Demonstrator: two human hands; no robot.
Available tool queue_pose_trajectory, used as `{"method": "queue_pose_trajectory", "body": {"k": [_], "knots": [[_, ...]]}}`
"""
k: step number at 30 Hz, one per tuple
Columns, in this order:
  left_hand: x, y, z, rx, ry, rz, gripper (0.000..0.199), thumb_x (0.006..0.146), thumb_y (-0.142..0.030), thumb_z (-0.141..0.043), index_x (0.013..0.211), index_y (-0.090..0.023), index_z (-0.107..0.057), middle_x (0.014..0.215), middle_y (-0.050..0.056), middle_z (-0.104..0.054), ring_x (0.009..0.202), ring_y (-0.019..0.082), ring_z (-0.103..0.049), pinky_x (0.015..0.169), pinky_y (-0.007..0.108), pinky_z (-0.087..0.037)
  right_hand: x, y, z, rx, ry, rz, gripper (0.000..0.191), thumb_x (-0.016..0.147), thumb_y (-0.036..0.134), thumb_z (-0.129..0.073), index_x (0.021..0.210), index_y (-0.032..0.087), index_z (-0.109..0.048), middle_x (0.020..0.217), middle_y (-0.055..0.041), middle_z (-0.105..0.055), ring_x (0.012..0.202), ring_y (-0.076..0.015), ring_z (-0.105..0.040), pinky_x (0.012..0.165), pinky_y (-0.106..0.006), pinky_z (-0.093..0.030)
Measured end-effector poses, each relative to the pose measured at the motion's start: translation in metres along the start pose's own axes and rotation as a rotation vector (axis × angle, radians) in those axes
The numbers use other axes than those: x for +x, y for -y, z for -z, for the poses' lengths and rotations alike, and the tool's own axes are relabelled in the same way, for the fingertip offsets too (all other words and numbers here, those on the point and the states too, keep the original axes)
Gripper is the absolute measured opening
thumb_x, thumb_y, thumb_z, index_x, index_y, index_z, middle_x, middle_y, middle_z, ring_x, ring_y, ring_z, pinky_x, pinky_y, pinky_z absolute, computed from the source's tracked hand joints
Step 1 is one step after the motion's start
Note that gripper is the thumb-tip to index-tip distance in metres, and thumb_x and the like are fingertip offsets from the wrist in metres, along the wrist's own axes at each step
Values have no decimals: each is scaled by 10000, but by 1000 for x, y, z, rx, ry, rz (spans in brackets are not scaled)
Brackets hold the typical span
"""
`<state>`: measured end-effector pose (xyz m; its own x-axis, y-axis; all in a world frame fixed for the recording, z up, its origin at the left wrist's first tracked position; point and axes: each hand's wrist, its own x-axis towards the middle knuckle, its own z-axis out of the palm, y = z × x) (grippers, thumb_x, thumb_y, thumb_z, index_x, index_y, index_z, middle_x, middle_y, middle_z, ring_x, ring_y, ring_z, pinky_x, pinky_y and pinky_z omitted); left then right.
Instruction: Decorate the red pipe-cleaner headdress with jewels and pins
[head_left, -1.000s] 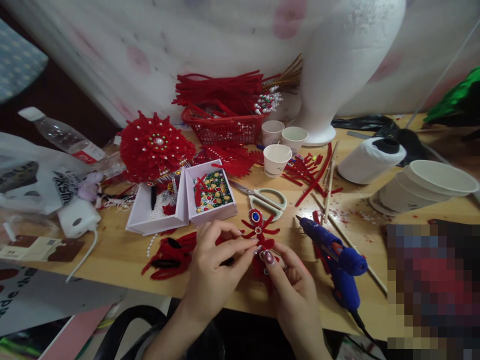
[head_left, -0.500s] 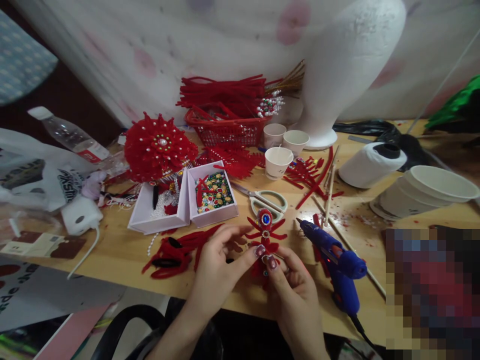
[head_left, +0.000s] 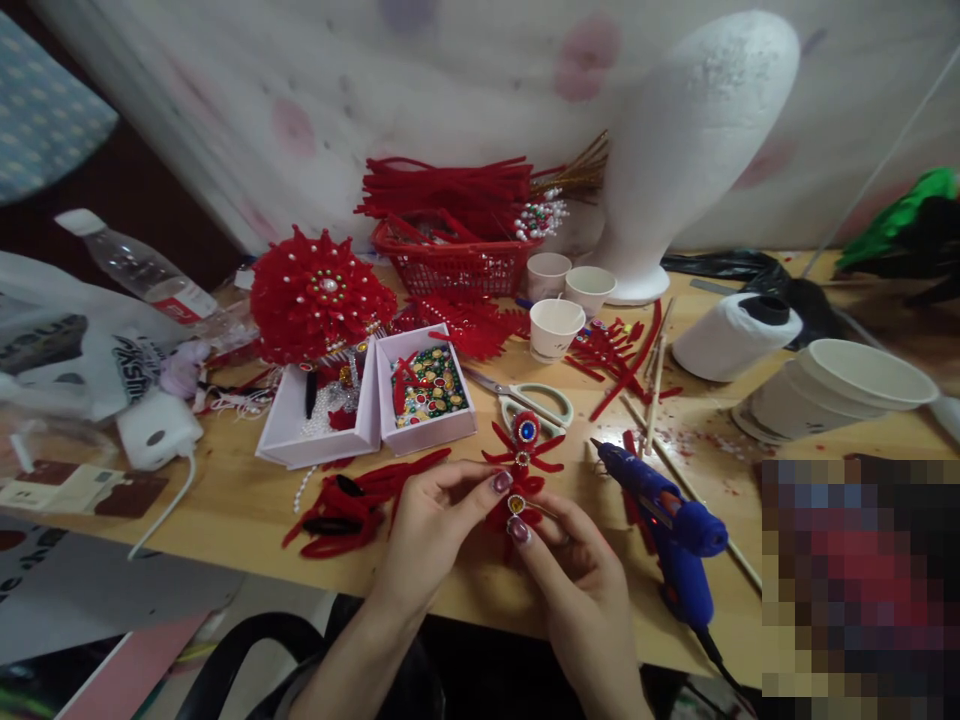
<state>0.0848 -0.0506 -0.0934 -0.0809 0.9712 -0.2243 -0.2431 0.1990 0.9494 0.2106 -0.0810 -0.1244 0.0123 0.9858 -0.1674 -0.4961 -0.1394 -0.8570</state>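
Grip: left hand (head_left: 431, 520) and right hand (head_left: 581, 575) clamped on red ornament (head_left: 523, 458) | glue gun (head_left: 645, 482) rightward

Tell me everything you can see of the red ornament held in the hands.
The red ornament looks fuzzy, with a rounded top and thin arms spreading sideways. Down its middle sit a blue gem, a smaller pale-rimmed piece and an amber gem. The left hand and right hand hold it at mid-length; its lower part is partly hidden.
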Motion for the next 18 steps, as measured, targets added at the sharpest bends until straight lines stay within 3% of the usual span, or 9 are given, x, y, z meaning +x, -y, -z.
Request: {"method": "queue_pose_trajectory", "body": {"k": [7, 18], "knots": [[0, 4, -4, -101, -87, 4, 178, 662, -335, -855, 727, -181, -794, 745, 26, -753, 711, 101, -624, 688, 167, -481, 0, 1, -2, -57, -18, 11, 241, 776, 305, -806, 1003, 253, -744, 916, -44, -789, 797, -155, -734, 644, -182, -567], [-1, 11, -1, -142, -103, 5, 221, 711, -362, -821, 737, -152, -757, 697, 9, -699, 670, 95, -574, 639, 179, -436, -1, 3, -6, -143, -3, 53, 211, 803, 286, -777, 1012, 266, -752, 985, -50, -793, 872, -180, -753, 718, -211, -601]]}}
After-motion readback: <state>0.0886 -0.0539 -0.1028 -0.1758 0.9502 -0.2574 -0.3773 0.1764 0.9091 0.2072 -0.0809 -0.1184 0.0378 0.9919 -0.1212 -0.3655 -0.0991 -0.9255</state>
